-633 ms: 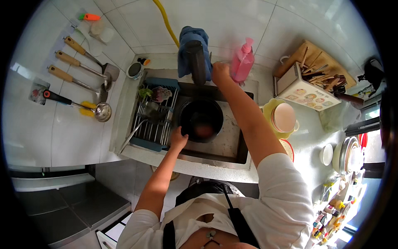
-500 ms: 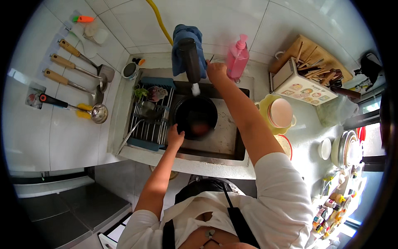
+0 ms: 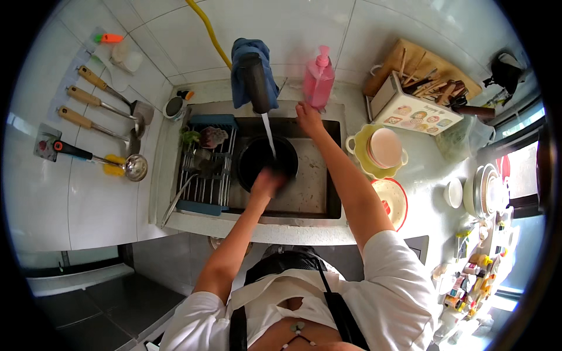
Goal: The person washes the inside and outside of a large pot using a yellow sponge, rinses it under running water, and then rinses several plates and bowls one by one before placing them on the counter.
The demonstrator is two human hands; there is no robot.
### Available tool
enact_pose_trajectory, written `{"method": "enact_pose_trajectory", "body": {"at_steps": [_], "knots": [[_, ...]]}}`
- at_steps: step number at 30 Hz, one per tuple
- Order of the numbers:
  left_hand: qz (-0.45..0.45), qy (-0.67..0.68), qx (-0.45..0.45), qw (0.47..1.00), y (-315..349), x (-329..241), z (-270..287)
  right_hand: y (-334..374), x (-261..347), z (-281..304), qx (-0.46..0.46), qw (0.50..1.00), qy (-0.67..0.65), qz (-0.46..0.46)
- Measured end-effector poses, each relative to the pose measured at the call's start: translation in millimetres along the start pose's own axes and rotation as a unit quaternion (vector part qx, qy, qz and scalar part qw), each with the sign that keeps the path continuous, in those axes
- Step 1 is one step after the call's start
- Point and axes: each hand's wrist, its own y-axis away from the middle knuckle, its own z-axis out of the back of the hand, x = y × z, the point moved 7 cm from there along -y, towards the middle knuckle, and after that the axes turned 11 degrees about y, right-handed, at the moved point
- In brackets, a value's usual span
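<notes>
Water runs in a thin stream from the dark faucet (image 3: 254,82), which has a blue cloth (image 3: 239,76) draped around it. Below it, a round black pot (image 3: 249,161) stands in the sink. My left hand (image 3: 268,182) is over the pot's near side, blurred by motion, so its fingers are unclear. At the sink's back edge, my right hand (image 3: 309,119) is just in front of a pink pump bottle (image 3: 319,82). Its fingers look loosely apart, with nothing visible in them; whether they touch the bottle is unclear.
A drying rack (image 3: 206,205) with greens and a purplish vegetable spans the sink's left side. On the right counter are a yellow colander (image 3: 356,155) with a pink bowl (image 3: 386,147), a red-rimmed basin (image 3: 399,202) and a utensil holder (image 3: 404,108). Ladles and spatulas (image 3: 88,96) hang left.
The water stream is now longer, reaching into the pot. My right hand has left the faucet's side, moving toward the pump bottle. My left hand has shifted from the pot's left rim over the pot.
</notes>
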Motion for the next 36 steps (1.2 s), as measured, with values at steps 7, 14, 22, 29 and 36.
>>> {"method": "enact_pose_trajectory", "body": {"at_steps": [7, 14, 22, 29, 36], "knots": [[-0.041, 0.077, -0.091, 0.992, 28, -19, 21, -45, 37, -70, -0.022, 1.0, 0.008, 0.003], [-0.009, 0.144, -0.122, 0.982, 25, -9, 49, -78, -21, -121, -0.006, 0.963, -0.227, -0.142], [0.014, 0.116, -0.111, 0.987, 11, 3, 46, -87, -22, -104, 0.049, 0.928, -0.334, -0.156], [0.035, 0.099, -0.118, 0.987, 16, -2, 51, -77, 1, -102, 0.064, 0.92, -0.336, -0.193], [0.04, 0.109, -0.109, 0.987, 18, -1, 49, -90, -4, -116, 0.094, 0.825, -0.531, -0.167]]}}
